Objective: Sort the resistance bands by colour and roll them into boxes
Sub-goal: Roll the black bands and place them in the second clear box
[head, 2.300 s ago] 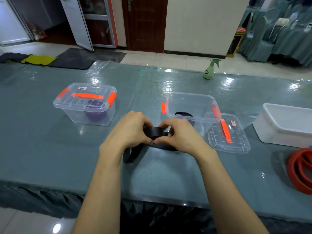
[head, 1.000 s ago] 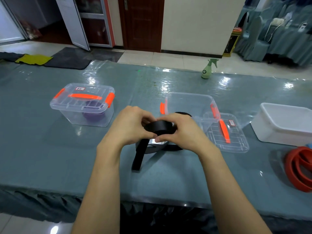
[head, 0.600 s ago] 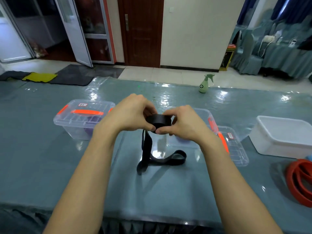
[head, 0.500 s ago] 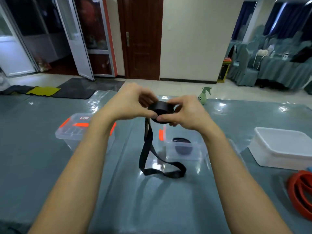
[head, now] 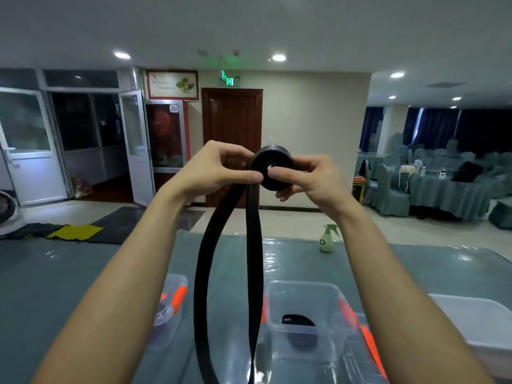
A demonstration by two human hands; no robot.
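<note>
I hold a black resistance band (head: 273, 167) high at chest level, part of it wound into a tight roll. My left hand (head: 219, 169) pinches the roll's left side and my right hand (head: 307, 178) grips its right side. The unrolled loop (head: 253, 273) hangs straight down past the frame's bottom edge. Below it stands an open clear box (head: 307, 289) with orange latches, a rolled black band (head: 297, 321) inside. A closed clear box (head: 173, 303) with an orange handle stands to the left, partly behind my left forearm.
A white tub (head: 482, 320) is at the right edge of the teal table (head: 55, 286). The open box's lid (head: 363, 353) lies beside it. A green spray bottle (head: 327, 239) stands at the table's far edge. Doors and covered chairs lie beyond.
Both hands have lifted the roll from the table to chest height, and the view has tilted upward. The band's loose loop, which lay on the table, now hangs straight down.
</note>
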